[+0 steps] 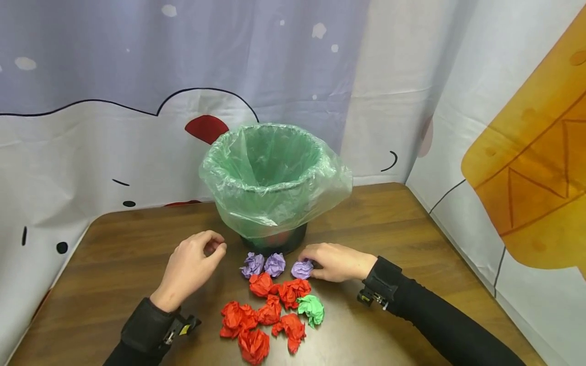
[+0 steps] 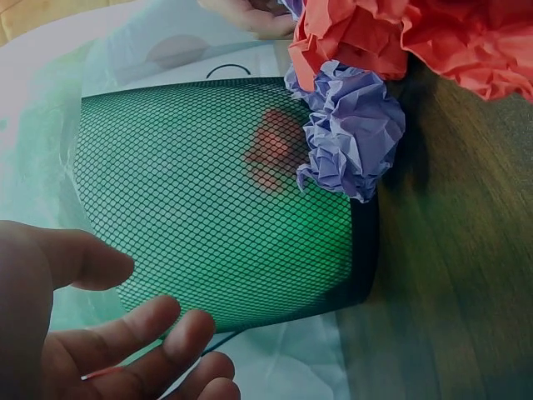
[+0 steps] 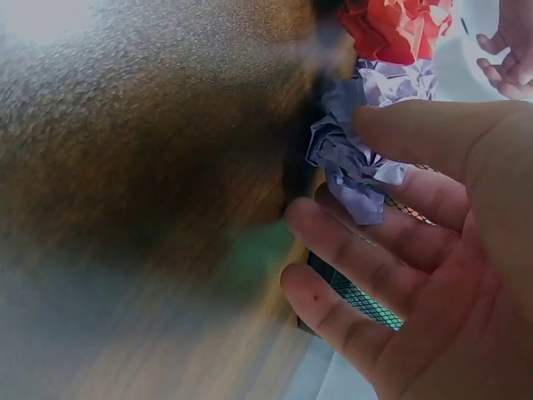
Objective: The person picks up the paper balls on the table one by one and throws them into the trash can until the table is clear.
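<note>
A crumpled purple paper ball (image 1: 301, 270) lies between the thumb and fingers of my right hand (image 1: 338, 262), just in front of the bin. In the right wrist view the thumb presses one side of this purple paper ball (image 3: 350, 158), with fingers curved behind it. My left hand (image 1: 192, 267) hovers left of the bin with loosely curved fingers and holds nothing. Two other purple paper balls (image 1: 274, 265) sit against the bin's foot. Nearer are several crumpled red paper balls (image 1: 254, 345) and a green one (image 1: 311, 309).
A mesh bin (image 2: 208, 200) stands at the back of the wooden table (image 1: 128, 244), lined with a translucent green bag (image 1: 274, 208) folded over its rim. Something red (image 2: 275, 150) shows through the mesh. A patterned curtain (image 1: 293, 61) hangs behind.
</note>
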Available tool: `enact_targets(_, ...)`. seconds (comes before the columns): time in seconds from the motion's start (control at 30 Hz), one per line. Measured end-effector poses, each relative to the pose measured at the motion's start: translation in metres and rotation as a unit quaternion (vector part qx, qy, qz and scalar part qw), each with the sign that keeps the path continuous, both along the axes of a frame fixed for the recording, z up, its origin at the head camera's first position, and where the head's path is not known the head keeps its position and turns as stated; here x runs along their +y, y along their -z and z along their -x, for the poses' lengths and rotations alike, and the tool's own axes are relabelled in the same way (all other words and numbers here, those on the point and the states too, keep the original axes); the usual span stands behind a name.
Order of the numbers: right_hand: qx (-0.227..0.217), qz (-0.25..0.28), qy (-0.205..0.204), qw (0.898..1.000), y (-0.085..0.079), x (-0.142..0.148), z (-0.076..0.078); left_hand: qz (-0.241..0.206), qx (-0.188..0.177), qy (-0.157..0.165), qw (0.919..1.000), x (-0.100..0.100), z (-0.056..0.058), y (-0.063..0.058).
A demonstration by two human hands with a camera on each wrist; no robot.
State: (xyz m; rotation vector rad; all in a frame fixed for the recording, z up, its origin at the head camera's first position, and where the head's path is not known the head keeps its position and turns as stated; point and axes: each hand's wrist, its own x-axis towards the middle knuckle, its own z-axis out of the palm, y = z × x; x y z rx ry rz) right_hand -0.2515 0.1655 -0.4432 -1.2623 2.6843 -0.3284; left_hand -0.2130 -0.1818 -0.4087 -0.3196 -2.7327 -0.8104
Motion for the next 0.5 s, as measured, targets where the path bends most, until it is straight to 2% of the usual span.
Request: enact_targets(0.5,0.004,0.025,-0.007,1.0,-0.012,0.008,-0.005,-0.003,-0.013,0.002,0.9999,-0.003,0.001,0.002)
